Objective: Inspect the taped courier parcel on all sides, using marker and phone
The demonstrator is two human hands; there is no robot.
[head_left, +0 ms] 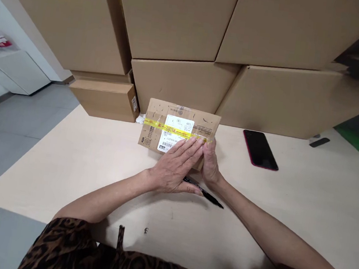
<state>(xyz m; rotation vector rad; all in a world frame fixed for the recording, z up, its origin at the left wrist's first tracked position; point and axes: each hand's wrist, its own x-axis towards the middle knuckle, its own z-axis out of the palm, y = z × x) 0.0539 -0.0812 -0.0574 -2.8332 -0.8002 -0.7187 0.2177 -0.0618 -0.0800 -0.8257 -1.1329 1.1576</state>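
A small brown cardboard box [156, 110] with a white printed label [181, 123] is tilted up above the table, in front of larger boxes. Yellow tape [157, 125] runs across its face and over the label. My left hand [173, 168] lies on the lower right of that face, fingers stretched out flat along the tape. At the right edge, my right hand [210, 162] grips the box with the thumb side toward me; its other fingers are mostly hidden. A black marker pen [212, 198] is by my left thumb, partly covered by that hand.
Large cardboard boxes [180, 21] are stacked along the back of the table [99, 151]. A smaller closed carton [102, 92] stands at the back left. To the right lie a dark phone [260, 149] with a red edge and a small black object [319, 142].
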